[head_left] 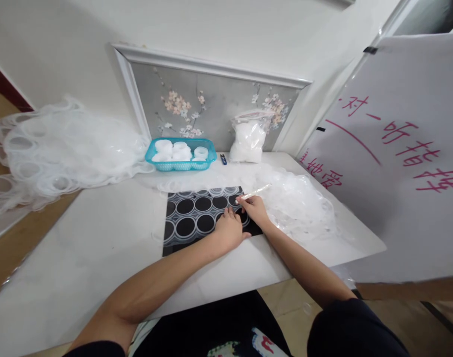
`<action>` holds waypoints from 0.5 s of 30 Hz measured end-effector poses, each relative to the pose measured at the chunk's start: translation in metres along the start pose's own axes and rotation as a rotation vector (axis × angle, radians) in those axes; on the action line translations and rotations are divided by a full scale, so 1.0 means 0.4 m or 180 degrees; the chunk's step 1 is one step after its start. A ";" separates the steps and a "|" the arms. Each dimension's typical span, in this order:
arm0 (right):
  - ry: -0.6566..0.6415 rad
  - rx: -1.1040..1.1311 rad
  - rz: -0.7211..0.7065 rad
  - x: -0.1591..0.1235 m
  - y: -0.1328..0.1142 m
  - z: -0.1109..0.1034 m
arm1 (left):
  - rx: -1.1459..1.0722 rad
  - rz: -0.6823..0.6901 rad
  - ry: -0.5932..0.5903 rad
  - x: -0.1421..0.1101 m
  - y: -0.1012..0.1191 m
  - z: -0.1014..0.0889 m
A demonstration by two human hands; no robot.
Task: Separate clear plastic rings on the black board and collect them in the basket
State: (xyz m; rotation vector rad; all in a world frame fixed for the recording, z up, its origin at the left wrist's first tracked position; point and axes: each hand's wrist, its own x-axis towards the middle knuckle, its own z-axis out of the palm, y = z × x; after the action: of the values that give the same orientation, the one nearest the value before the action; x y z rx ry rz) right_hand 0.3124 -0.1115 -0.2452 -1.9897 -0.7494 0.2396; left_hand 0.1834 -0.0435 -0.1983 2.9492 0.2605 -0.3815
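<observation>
A black mat lies on the white table, under a translucent sheet patterned with rows of round holes. My left hand rests flat on the sheet with its fingers stretched forward, pressing near its right part. In my right hand is a slim white pen-like tool, pinched between the fingers and tilted up to the right. Its lower tip meets the sheet close to a hole, and the exact contact is too small to tell. Beyond the mat's right edge spreads a pile of translucent ring-holed sheeting.
At the back stands a blue basket of white round discs. Beside it are small dark blue snips and a clear bag of white material. A big heap of holed sheeting overhangs the table's left side. A whiteboard with red writing borders the right.
</observation>
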 end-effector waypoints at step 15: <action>-0.0219 -0.1249 -0.0437 -0.030 -0.023 0.016 | -0.0027 0.0151 0.0034 0.009 -0.012 0.015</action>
State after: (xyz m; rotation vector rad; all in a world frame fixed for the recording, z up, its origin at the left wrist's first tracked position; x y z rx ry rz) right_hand 0.2962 -0.1108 -0.2423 -2.2931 -1.0357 0.0831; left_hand 0.1846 -0.0392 -0.2056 2.9437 0.1926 -0.3574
